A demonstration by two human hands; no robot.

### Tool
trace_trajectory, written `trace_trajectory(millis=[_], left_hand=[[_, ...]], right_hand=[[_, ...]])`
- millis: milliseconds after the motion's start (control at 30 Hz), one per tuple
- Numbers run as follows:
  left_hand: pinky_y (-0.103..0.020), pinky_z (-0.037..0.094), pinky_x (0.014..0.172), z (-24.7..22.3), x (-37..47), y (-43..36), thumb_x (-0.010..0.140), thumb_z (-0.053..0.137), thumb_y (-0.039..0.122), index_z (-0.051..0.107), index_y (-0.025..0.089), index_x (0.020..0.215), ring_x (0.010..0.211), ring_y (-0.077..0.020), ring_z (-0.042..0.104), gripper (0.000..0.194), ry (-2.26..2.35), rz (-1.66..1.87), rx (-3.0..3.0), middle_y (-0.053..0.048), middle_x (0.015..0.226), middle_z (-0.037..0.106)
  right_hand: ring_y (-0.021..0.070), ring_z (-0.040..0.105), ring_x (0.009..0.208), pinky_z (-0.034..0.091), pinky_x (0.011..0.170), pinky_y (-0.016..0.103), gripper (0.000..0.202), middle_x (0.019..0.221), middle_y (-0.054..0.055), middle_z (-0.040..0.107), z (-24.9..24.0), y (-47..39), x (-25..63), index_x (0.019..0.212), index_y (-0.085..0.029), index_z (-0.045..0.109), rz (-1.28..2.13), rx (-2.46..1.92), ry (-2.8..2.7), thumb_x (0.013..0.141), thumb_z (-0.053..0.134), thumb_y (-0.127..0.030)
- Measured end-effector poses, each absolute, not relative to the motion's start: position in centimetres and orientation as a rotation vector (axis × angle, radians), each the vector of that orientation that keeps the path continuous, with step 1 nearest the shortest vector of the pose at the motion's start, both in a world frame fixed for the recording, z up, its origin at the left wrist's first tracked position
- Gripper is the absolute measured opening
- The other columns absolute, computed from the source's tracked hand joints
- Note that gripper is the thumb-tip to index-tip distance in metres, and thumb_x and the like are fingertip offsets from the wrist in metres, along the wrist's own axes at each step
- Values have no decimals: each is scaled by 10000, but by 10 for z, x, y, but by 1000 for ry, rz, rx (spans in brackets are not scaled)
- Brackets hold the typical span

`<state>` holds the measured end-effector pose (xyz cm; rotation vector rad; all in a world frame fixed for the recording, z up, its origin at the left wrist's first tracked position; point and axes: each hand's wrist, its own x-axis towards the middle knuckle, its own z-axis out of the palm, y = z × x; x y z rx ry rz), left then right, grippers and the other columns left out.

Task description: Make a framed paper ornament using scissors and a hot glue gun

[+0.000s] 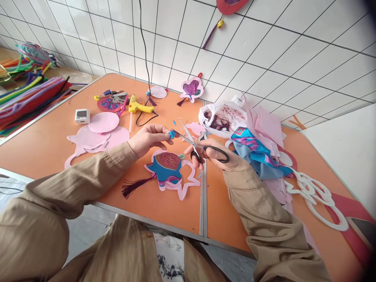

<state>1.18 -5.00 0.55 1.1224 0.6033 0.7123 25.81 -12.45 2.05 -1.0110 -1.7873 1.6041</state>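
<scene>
My left hand [151,138] pinches a small blue fabric piece [172,135] between thumb and finger. My right hand [216,150] grips black-handled scissors [192,144], their blades spread apart, one blade tip close to the blue piece. Whether the blades touch it I cannot tell. Below my hands lies a fish-shaped fabric ornament [167,170] in blue, pink and red, with a dark purple tassel [132,188] at its left. A pink cut-out frame [189,184] rests against the ornament's right side.
A yellow glue gun [139,106] sits at the back, beside keys [119,96]. Pink felt shapes [102,123] lie left. A white plastic bag [232,117] with dark thread, blue patterned fabric [255,152] and white templates [320,194] lie right. Tiled wall [176,23] stands behind the orange table [123,219].
</scene>
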Motion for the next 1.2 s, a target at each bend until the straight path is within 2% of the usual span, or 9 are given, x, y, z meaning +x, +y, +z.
trace_trajectory(millis=[367, 600, 833, 1000, 1200], left_hand=[[-258, 560, 601, 8, 10, -48, 581, 878, 299, 625, 117, 665, 783, -171, 699, 323, 597, 771, 1039, -129, 1141, 711], [-306, 553, 725, 6, 10, -49, 555, 886, 302, 671, 121, 676, 969, -209, 652, 306, 627, 772, 1088, -132, 1262, 650], [-345, 533, 773, 2, 12, -51, 539, 880, 326, 676, 122, 661, 1195, -317, 563, 313, 638, 692, 1160, -149, 1270, 633], [-335, 537, 747, 2, 12, -50, 504, 878, 330, 673, 129, 642, 1151, -304, 579, 318, 640, 642, 1183, -143, 1185, 666], [-314, 545, 725, 4, 12, -49, 551, 845, 313, 672, 130, 634, 1119, -289, 588, 266, 633, 623, 1242, -145, 1139, 679]], right_hand=[[145, 621, 539, 464, 528, 261, 718, 764, 94, 706, 9, -119, 264, 1130, -83, 648, 1769, -904, -1792, 783, 593, -710], [150, 635, 571, 465, 530, 255, 700, 761, 94, 703, 8, -119, 260, 1112, -89, 657, 1712, -909, -1813, 790, 593, -708], [138, 622, 595, 497, 558, 258, 701, 754, 59, 686, 11, -120, 250, 1104, -112, 649, 1696, -998, -1754, 735, 661, -708], [133, 616, 547, 500, 514, 252, 712, 694, 42, 681, 16, -122, 247, 1053, -107, 664, 1700, -1069, -1715, 690, 689, -719], [140, 614, 497, 497, 456, 246, 685, 646, 48, 694, 10, -120, 252, 1058, -103, 680, 1692, -1127, -1724, 684, 722, -675]])
